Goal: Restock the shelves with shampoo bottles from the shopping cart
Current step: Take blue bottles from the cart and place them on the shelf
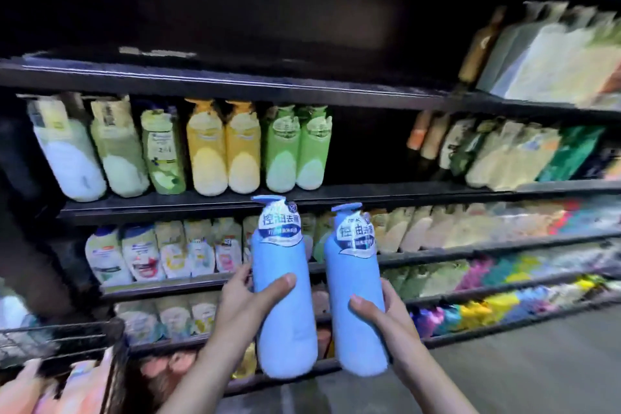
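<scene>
I hold two tall blue pump shampoo bottles upright in front of the shelves. My left hand (247, 299) grips the left blue bottle (285, 323) around its middle, thumb across the front. My right hand (379, 312) grips the right blue bottle (356, 286) the same way. Both bottles carry white and blue labels near the pump. The black wire shopping cart (60, 343) sits at the lower left with pink and orange bottles (77, 386) inside. A dark gap (369, 148) shows on the second shelf, to the right of the green bottles (297, 148).
Black shelves (235, 200) run across the view, stocked with white, green and yellow bottles above and smaller bottles and pouches below. The top shelf (235, 81) looks dark and bare at left. Grey floor (521, 363) lies at lower right.
</scene>
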Demonstrator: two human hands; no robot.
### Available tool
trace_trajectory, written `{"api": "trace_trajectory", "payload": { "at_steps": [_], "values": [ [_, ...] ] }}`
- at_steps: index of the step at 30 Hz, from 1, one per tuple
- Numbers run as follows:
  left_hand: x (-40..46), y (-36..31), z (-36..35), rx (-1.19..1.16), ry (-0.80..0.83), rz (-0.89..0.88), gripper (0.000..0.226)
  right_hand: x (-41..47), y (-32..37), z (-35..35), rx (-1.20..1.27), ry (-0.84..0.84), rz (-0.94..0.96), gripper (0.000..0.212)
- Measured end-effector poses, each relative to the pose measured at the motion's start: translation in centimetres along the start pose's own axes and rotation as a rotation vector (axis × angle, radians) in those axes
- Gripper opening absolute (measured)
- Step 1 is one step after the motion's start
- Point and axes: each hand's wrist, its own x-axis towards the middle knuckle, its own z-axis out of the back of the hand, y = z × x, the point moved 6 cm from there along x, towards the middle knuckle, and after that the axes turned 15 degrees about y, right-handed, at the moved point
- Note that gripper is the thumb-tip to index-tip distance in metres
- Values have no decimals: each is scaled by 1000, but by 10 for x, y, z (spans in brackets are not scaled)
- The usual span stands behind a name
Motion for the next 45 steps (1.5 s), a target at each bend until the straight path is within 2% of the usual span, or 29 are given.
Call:
{"api": "trace_trajectory", "payload": {
  "at_steps": [4, 10, 17, 21, 23, 26, 29, 32, 36, 40, 45],
  "values": [
    [50, -4, -55, 39, 79, 6, 73, 13, 18, 54, 12, -73, 39, 85],
    [151, -11, -105, 84, 103, -12, 77, 77, 46, 125, 10, -142, 82, 83],
    [273, -25, -136, 142, 59, -88, 67, 174, 87, 198, -14, -145, 127, 77],
    [324, -33, -140, 176, -31, -112, 61, 226, 103, 223, -5, -134, 146, 66],
    [340, -33, -138, 202, -116, -95, 65, 249, 106, 229, -7, -109, 149, 64],
    [360, -38, -137, 313, -230, -99, 58, 286, 110, 238, -19, -79, 144, 72],
    [377, -37, -140, 320, -284, -153, 79, 318, 112, 243, -14, -25, 160, 82],
    [389, -32, -138, 247, -320, -204, 82, 340, 109, 245, -6, 9, 183, 75],
    [400, -29, -136, 184, -269, -251, 77, 361, 104, 245, 92, 122, 214, 73],
    [405, -22, -130, 166, -183, -237, 84, 370, 103, 245, 49, 206, 221, 87],
    [403, -21, -129, 157, -140, -227, 76, 374, 102, 249, -34, 289, 195, 102]
  ]
}}
